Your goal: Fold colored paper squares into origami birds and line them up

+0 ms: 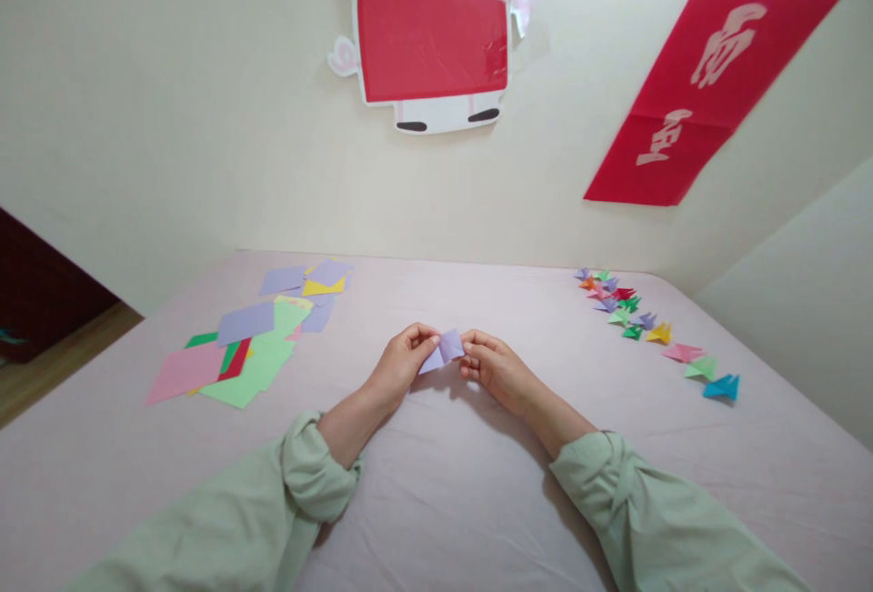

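Note:
A small, partly folded lilac paper (446, 349) is held between both hands just above the pale pink sheet (436, 483). My left hand (402, 363) pinches its left side with thumb and fingers closed. My right hand (496, 368) pinches its right edge the same way. Both arms wear light green sleeves rolled at the wrist.
A loose pile of flat coloured paper squares (249, 337) lies at the left. Several small folded paper figures (641, 319) run in a row along the right. A wall with a red cartoon cut-out (433, 28) and a red banner (716, 65) stands behind.

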`<state>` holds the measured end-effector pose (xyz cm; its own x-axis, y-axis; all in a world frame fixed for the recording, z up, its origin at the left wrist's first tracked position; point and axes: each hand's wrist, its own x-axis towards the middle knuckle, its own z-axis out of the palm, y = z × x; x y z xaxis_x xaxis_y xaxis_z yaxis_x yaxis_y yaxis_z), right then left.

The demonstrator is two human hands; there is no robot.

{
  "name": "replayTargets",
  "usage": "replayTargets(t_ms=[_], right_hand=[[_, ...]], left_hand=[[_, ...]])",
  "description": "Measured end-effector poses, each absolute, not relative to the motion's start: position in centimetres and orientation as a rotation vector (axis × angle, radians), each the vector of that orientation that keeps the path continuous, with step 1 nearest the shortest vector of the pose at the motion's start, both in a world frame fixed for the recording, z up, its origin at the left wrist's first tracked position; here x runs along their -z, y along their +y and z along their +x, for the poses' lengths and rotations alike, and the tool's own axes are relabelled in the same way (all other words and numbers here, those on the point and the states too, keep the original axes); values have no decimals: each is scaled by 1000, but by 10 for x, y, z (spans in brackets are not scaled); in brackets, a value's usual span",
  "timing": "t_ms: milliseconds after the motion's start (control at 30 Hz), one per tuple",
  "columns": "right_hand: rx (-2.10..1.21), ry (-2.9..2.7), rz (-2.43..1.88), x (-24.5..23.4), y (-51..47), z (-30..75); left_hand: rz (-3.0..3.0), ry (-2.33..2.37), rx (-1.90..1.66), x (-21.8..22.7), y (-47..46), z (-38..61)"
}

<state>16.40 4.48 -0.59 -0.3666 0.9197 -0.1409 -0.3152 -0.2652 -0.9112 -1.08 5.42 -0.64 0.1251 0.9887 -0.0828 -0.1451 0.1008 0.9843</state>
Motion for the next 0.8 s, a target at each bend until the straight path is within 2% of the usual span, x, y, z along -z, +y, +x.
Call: replayTargets(t_ms=[267,533,800], right_hand=[[-1356,-1314,-1075,11,44,154],[-1158,-1582,-1140,16,46,156],[-924,-1606,-1268,9,44,161]], left_hand=[[1187,1187,-1115,7,52,-7],[1419,1104,-1064,7,46,-6],[1683,1123,-949,1,34,0]])
